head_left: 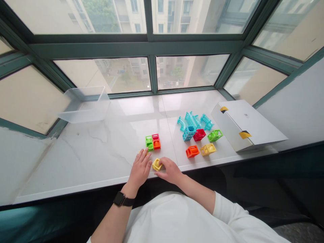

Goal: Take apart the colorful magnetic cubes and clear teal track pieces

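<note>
My right hand (pixel 171 171) grips a yellow cube block (pixel 157 164) with open-frame sides, thumb and fingers at its right side, near the front edge of the white sill. My left hand (pixel 140 167) lies with its fingers stretched out, just left of that block. Its fingertips reach the near side of a small cluster of hollow blocks: green blocks (pixel 149 143) on the left, a red block (pixel 155 137) and an orange block (pixel 157 144) on the right. A bit of yellow shows by the left fingertips; the fingers hide most of it.
On the right are turquoise track pieces (pixel 193 119), a blue block (pixel 189 133), a red block (pixel 199 134), a green block (pixel 215 135), an orange block (pixel 192 151) and a yellow block (pixel 208 149). A white box (pixel 249 125) stands beyond them; a clear plastic bin (pixel 84 104) is at left.
</note>
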Demonstrator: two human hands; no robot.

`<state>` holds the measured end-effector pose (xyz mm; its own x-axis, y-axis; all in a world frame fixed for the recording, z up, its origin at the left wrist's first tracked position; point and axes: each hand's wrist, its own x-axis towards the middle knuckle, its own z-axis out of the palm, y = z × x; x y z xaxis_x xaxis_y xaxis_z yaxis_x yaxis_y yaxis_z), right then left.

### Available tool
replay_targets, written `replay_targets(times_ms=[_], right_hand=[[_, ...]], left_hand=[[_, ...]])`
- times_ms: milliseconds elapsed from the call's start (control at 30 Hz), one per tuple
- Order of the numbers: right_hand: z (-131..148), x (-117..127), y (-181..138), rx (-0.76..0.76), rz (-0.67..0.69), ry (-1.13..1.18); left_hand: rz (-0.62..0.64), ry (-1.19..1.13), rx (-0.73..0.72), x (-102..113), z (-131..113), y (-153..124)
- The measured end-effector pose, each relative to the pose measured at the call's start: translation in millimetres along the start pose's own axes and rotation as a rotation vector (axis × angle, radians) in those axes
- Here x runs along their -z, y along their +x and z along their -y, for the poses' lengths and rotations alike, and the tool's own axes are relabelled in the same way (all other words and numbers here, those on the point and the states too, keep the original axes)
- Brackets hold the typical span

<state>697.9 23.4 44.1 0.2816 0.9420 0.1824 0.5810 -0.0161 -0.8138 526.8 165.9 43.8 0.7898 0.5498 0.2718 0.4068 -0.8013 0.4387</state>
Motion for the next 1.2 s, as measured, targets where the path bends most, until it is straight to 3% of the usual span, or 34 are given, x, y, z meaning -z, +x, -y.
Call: replay_targets(times_ms=[167,333,500,667,1033,1200], right_hand=[[-5,8,-3,-0.166,-0.055,0.089],[-11,10,-1,-0.216,-0.075,0.447],[-4,13,5,-0.310,-0.067,0.890],[13,26,7,-0.364,0.013,1.129],[11,33,-3,-0.382,0.062,1.031],[7,40,-10,-0.328,-0.035,0.952]], left_hand=[[-0.008,0.054,0.024,3,-10,1],[-0.144,0.092,0.012,10,-30,2],[-0.095,-0.064,-0.089,16,-51,5],[-0.149,-0.221,-0.068,19,-64,9],[-0.148,-0.336,-0.030,18,-75,12],[-0.069,-0.373,-0.049,11,-73,14]])
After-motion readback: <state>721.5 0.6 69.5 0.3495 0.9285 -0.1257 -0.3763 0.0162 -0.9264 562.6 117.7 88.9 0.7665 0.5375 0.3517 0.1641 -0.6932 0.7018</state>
